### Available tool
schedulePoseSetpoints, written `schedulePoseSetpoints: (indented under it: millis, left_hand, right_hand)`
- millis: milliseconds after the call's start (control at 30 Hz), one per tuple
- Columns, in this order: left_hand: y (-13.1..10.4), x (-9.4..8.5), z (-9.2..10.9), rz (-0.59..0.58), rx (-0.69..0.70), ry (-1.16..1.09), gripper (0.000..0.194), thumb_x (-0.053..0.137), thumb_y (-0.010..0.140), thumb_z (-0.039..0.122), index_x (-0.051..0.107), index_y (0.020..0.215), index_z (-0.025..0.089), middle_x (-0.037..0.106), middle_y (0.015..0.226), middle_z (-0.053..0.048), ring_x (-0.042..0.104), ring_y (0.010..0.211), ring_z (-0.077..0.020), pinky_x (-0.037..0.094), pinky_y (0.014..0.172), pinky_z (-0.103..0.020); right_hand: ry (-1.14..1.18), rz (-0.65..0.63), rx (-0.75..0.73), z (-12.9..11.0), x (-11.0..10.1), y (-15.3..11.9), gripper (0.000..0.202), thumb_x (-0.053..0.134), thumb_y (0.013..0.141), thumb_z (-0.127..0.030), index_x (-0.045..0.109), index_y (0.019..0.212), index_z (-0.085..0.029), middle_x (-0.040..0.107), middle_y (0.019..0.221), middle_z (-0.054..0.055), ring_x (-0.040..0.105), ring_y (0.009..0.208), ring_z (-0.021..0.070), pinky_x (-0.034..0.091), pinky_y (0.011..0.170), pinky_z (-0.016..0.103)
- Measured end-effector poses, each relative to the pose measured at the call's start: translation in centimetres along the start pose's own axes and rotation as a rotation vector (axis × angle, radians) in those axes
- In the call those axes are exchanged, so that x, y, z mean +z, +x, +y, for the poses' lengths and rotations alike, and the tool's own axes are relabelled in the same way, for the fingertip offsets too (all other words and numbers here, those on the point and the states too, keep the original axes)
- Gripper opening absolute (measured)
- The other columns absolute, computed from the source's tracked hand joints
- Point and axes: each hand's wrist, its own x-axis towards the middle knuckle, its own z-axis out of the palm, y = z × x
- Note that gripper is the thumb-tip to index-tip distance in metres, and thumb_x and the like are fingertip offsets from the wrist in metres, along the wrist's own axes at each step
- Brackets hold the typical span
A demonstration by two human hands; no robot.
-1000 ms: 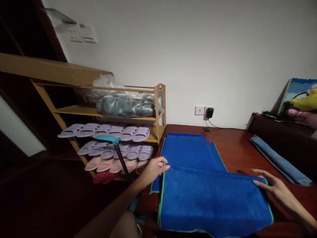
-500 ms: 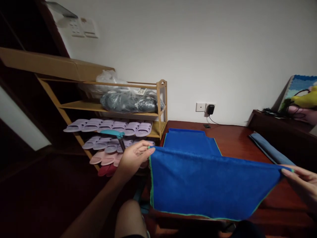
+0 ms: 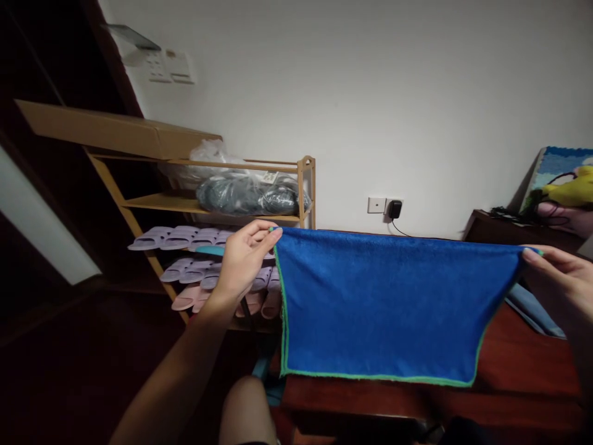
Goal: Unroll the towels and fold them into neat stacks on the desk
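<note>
A blue towel (image 3: 384,303) with green edging hangs stretched between my hands, doubled over along its top. My left hand (image 3: 248,256) pinches its upper left corner between thumb and fingers. The upper right corner is gripped by my right hand (image 3: 558,272), partly cut off by the frame's edge. Behind the towel lies the reddish-brown wooden table (image 3: 523,364), most of its top hidden by the cloth. A grey-blue folded cloth (image 3: 535,312) rests on the table beside my right hand.
On the left a wooden shoe rack (image 3: 306,185) carries several lilac slippers (image 3: 152,238), pink slippers (image 3: 185,298) and a plastic-wrapped bundle (image 3: 250,193). A cardboard box (image 3: 125,133) lies on top. A black plug (image 3: 395,209) sits in the wall; a picture (image 3: 567,179) leans at right.
Both hands have risen, lifting the towel higher. It now covers the other blue cloth that showed on the table behind it. The view has shifted slightly.
</note>
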Motion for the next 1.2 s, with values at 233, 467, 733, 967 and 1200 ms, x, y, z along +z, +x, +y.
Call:
schedulePoseSetpoints:
  millis: [233,467,733,967,1200]
  left_hand:
    - [0.5,-0.7,0.6,0.055,0.06,-0.024,0.024,0.073,0.067,0.036,0.065,0.08,0.017,0.062,0.069,0.001,0.055,0.061,-0.0103,0.045,0.06,-0.02]
    - [2.1,0.0,0.9,0.026,0.154,-0.182,0.022,0.077,0.065,0.032,0.067,0.077,0.016,0.061,0.063,0.002,0.052,0.056,-0.0088,0.042,0.055,-0.019]
    - [5.5,1.6,-2.9,-0.063,-0.004,-0.02,0.027,0.08,0.057,0.033,0.067,0.071,0.013,0.052,0.053,0.005,0.043,0.046,-0.0053,0.031,0.044,-0.017]
    - [7.6,3.6,-9.7,-0.098,-0.397,0.007,0.021,0.074,0.068,0.027,0.061,0.075,0.012,0.047,0.038,0.007,0.035,0.028,-0.004,0.02,0.032,-0.016]
    - [8.1,6.8,-15.4,-0.069,-0.565,0.102,0.019,0.066,0.082,0.028,0.054,0.081,0.012,0.067,0.062,-0.005,0.06,0.041,-0.0111,0.031,0.037,-0.015]
  right_hand:
    - [0.215,0.019,0.057,-0.6,0.1,0.3,0.041,0.078,0.062,-0.044,0.068,0.093,-0.018,0.062,0.076,0.006,0.052,0.059,0.0095,0.037,0.046,0.021]
    - [0.195,0.104,-0.06,-0.6,0.7,1.6,0.04,0.079,0.063,-0.039,0.07,0.096,-0.018,0.061,0.074,0.002,0.052,0.056,0.0081,0.038,0.048,0.021]
    - [0.257,-0.129,-0.003,2.7,4.6,6.5,0.038,0.08,0.06,-0.041,0.068,0.085,-0.016,0.061,0.073,0.002,0.053,0.062,0.0101,0.042,0.061,0.027]
    - [0.073,-0.228,0.194,8.1,9.4,9.9,0.045,0.08,0.051,-0.048,0.067,0.077,-0.013,0.046,0.05,-0.005,0.032,0.046,0.0049,0.022,0.043,0.023]
    - [0.046,-0.32,0.258,12.6,14.4,11.4,0.048,0.08,0.044,-0.054,0.059,0.059,-0.014,0.055,0.05,0.0,0.04,0.04,0.0054,0.024,0.039,0.021]
